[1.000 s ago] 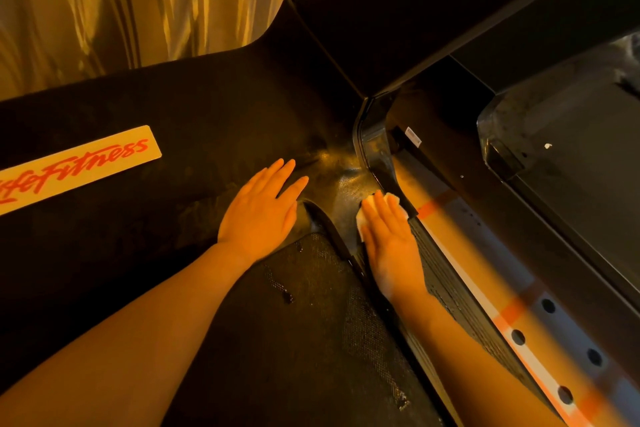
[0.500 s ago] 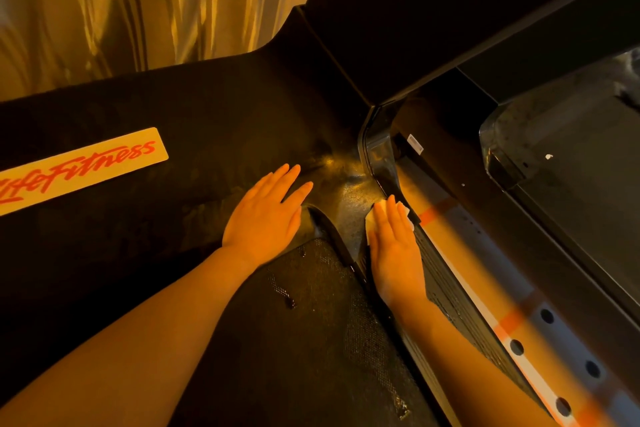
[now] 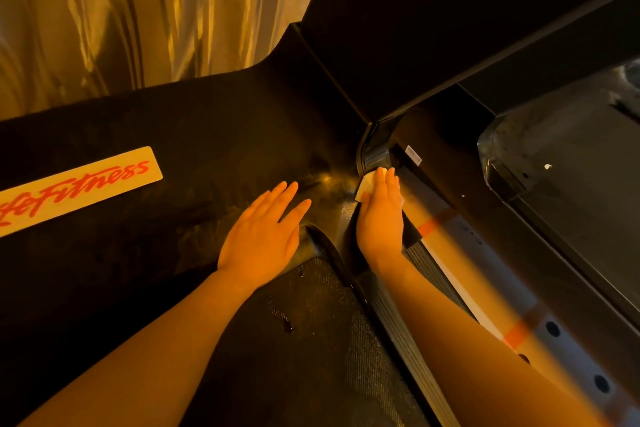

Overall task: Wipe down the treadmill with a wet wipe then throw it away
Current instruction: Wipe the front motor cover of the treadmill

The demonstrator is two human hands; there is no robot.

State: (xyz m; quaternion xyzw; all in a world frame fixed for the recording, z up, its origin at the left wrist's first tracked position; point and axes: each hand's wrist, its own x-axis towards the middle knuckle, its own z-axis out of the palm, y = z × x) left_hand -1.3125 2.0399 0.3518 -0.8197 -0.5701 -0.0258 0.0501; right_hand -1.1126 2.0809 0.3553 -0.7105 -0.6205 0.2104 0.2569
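Observation:
The black treadmill motor cover (image 3: 194,163) fills the left and middle, with a pale Life Fitness label (image 3: 76,189) on it. My left hand (image 3: 263,236) rests flat on the cover, fingers straight. My right hand (image 3: 381,215) presses a white wet wipe (image 3: 365,185) flat against the front end of the right side rail (image 3: 408,333), near the base of the upright. Only a corner of the wipe shows past my fingers. The textured running belt (image 3: 311,340) lies between my forearms.
A black upright column (image 3: 433,28) rises at the top right. A striped floor strip with holes (image 3: 540,322) runs along the right of the rail. Another dark machine base (image 3: 571,166) sits at the far right. Curtains (image 3: 138,10) hang behind.
My right hand has slid the wipe forward along the rail toward the upright's base. My left hand stays flat on the cover in about the same place.

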